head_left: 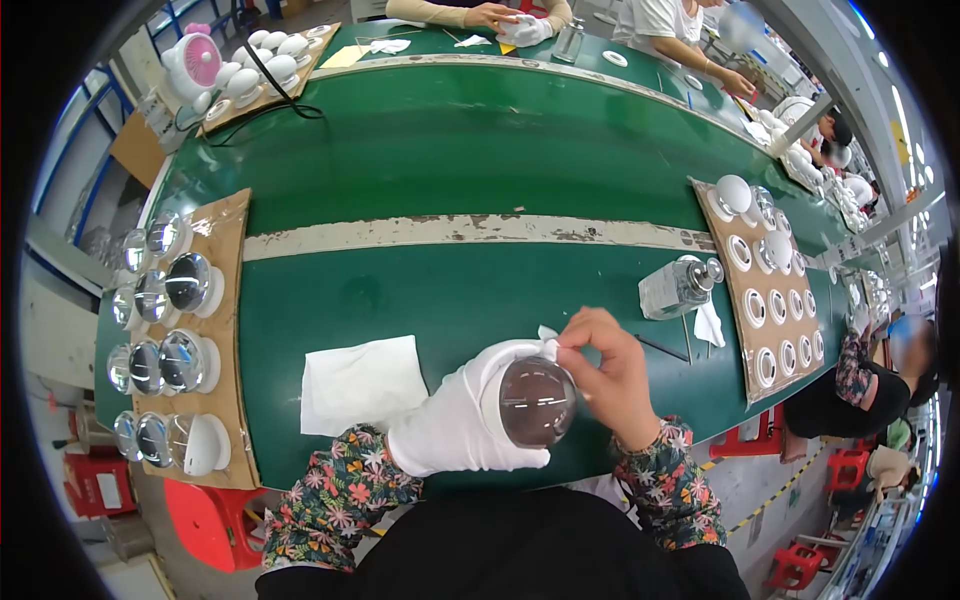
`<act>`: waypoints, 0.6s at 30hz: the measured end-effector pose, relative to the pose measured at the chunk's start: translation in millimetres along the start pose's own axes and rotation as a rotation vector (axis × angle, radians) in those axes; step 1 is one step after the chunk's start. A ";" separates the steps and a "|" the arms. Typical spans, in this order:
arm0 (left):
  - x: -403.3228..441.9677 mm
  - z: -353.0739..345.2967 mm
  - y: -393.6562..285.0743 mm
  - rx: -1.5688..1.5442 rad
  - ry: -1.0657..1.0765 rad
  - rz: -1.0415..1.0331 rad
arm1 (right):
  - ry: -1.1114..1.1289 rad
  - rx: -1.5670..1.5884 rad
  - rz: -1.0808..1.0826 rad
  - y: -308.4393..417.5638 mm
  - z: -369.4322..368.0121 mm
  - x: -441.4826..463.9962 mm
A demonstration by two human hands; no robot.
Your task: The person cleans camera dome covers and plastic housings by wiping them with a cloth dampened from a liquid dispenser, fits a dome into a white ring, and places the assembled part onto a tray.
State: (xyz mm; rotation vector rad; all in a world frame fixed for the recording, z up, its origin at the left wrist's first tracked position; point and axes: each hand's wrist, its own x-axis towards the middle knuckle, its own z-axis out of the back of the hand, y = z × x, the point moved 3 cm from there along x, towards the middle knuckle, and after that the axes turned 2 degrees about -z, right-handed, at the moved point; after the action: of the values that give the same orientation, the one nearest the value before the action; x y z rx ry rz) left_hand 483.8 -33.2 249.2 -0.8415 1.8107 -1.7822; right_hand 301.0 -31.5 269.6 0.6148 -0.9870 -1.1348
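Note:
My left hand [455, 415], in a white glove, is wrapped round a clear glass dome with a white ring base [537, 402]. The dome faces up toward the camera. My bare right hand [607, 375] is at the upper right edge of the dome, thumb and fingers pinched on a small piece of white cloth [547, 334]. A folded white cloth [362, 386] lies on the green table [330, 300] left of the glove. To the right stands a glass pump bottle [677, 288], with a dark stick [662, 347] and a white scrap [709, 325] near it.
A cardboard tray [232, 330] at left carries several domes. Another tray [748, 345] at right bears white rings and domes. A worn pale strip [400, 232] crosses the table. Across it, a person's hands [520, 28] hold white cloth. A pink fan [197, 62] stands back left.

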 end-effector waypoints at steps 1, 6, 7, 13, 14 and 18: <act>1.5 0.1 -2.0 -0.014 -0.012 -0.061 | -0.018 0.105 -0.098 -7.6 -2.8 -8.8; -6.6 5.2 0.7 0.069 -0.111 -0.101 | -0.159 0.300 -0.278 -18.2 -3.5 -26.6; -7.3 6.4 2.8 0.129 -0.092 -0.101 | -0.190 0.273 -0.223 -13.5 -0.3 -25.1; -6.7 3.2 -0.8 0.304 -0.207 -0.180 | -0.020 -0.251 0.451 50.6 5.9 -22.8; -6.7 2.6 -1.9 0.350 -0.223 -0.182 | -0.019 -0.306 0.479 56.2 2.5 -23.4; -5.7 2.3 -2.5 0.542 -0.224 -0.263 | -0.004 -0.319 0.401 65.1 0.5 -11.7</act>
State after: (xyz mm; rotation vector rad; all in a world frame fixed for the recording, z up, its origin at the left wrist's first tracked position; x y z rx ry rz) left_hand 489.7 -30.8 251.0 -1.0279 1.0329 -2.0988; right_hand 329.0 1.3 319.7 0.1474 -0.8605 -0.9073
